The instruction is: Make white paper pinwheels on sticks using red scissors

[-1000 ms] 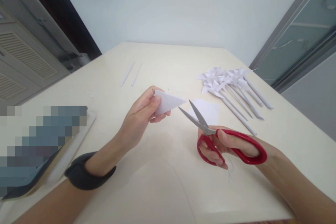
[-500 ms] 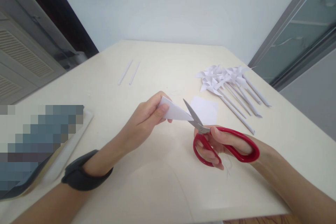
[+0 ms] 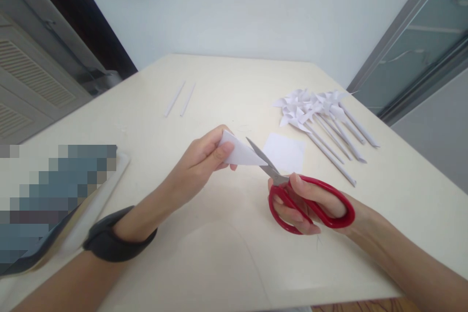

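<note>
My left hand (image 3: 206, 158) pinches a folded white paper triangle (image 3: 243, 152) between thumb and fingers, its narrow tip pointing right. Red-handled scissors (image 3: 281, 183) are gripped in my right hand (image 3: 303, 202), with thumb and fingers through the loops. The scissor blades are partly apart, and the tip of the paper lies between them. Behind the blades, a square white sheet of paper (image 3: 287, 151) rests flat on the table.
Several white paper pinwheels (image 3: 303, 107) with rolled sticks lie in a pile at the right. Two thin white paper sticks (image 3: 174, 99) lie at the back left of the table (image 3: 234, 83). A pixelated object (image 3: 54, 200) with a pale edge is at the left.
The scissor blades have drawn closer together on the paper's tip, and the red handles have closed a little. Left hand and paper have shifted very slightly left.
</note>
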`<control>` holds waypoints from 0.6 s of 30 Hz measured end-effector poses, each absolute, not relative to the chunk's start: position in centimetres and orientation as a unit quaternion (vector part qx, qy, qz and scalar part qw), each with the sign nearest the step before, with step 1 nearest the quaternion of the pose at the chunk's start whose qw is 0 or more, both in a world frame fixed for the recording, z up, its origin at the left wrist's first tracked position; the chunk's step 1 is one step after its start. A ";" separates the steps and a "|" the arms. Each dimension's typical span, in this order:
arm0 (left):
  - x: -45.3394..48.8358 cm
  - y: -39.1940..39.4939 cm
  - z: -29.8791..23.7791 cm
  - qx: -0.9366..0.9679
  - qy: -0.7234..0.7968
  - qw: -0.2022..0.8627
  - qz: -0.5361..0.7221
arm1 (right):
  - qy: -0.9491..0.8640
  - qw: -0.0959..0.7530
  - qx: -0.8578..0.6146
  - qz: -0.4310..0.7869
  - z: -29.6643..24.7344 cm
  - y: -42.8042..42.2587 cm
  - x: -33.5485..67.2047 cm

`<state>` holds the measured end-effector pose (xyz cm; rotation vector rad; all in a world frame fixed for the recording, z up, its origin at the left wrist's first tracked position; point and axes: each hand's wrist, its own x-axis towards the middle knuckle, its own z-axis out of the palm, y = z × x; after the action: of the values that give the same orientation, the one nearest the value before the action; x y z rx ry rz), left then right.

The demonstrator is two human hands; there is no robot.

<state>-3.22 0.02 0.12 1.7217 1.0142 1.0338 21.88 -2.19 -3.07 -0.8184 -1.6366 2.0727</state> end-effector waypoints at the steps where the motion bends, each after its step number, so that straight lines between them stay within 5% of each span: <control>1: -3.2 0.0 0.1 0.695 0.404 0.435 0.406 | -0.577 0.195 -0.288 0.739 -2.8 -2.3 21.6; 18: -2.6 -0.5 -0.1 0.741 0.396 0.432 0.328 | -0.566 0.193 -0.228 0.768 -3.3 -1.8 20.6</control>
<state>-2.57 -0.51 -0.12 1.8469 0.9863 0.8165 20.56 -1.81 -3.29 -0.6411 -1.5885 2.1561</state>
